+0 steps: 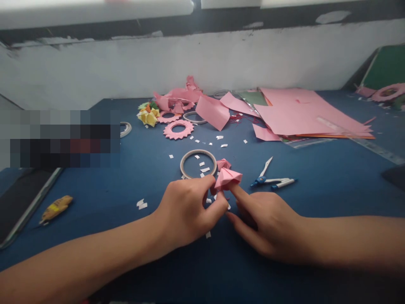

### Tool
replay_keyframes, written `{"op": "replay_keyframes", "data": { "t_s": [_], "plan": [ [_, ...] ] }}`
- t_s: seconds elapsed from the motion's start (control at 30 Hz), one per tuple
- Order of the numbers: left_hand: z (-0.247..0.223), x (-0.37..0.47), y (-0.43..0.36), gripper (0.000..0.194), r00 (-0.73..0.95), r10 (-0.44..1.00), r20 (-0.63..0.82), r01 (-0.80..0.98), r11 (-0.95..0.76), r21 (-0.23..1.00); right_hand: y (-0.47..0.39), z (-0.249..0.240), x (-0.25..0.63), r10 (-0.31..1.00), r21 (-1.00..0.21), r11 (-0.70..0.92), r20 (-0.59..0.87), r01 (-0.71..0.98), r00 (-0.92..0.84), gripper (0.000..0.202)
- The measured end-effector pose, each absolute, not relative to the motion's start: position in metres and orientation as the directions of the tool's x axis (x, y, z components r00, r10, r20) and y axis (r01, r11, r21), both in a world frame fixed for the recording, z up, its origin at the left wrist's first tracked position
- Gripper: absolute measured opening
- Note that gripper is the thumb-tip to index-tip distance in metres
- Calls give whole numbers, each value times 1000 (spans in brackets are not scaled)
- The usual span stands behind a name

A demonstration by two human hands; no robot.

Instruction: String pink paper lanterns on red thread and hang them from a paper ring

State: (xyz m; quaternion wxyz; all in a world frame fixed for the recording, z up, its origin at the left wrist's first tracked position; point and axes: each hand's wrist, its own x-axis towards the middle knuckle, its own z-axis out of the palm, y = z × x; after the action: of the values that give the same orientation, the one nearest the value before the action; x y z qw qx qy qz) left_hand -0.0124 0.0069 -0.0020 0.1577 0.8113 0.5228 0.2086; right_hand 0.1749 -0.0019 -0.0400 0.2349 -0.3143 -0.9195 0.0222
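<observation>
My left hand (186,209) is closed, pinching a folded pink paper piece (228,177) between thumb and fingers. From the right, the index finger of my right hand (272,223) reaches under the folds and touches the paper. The right thumb stays apart from it. Just behind the held paper is a second folded pink piece (223,163); whether the two are joined I cannot tell. A double-sided tape roll (182,164) lies beside it, with small white paper scraps (205,170) in and around the ring.
Right of my hands lies a drawing compass (268,180). Pink sheets (303,118) and a clear ruler (363,141) lie farther back. Toothed pink rings (179,136) and yellow folded paper (148,117) sit back left. A small yellow-brown object (57,209) is at left.
</observation>
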Motion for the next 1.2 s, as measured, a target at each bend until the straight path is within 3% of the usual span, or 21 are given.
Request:
{"op": "replay_keyframes", "data": {
  "t_s": [0.2,0.43,0.57,0.97,1.2],
  "plan": [
    [-3,-11,5,19,387,907,167,755,-415,508,-6,-40,172,539,-60,809,471,584,-698,51],
    [-5,-10,5,19,349,921,174,761,-387,520,-6,-39,169,531,-41,814,459,580,-712,39],
    [-5,-10,7,25,342,918,200,752,-395,527,-7,-38,168,530,-23,803,484,596,-696,45],
    [-7,-4,11,15,283,942,181,782,-335,525,-8,-38,165,562,22,754,496,657,-662,52],
    [-5,-4,10,26,319,938,133,741,-334,583,-8,-38,164,557,38,749,506,662,-659,53]
  ]
}}
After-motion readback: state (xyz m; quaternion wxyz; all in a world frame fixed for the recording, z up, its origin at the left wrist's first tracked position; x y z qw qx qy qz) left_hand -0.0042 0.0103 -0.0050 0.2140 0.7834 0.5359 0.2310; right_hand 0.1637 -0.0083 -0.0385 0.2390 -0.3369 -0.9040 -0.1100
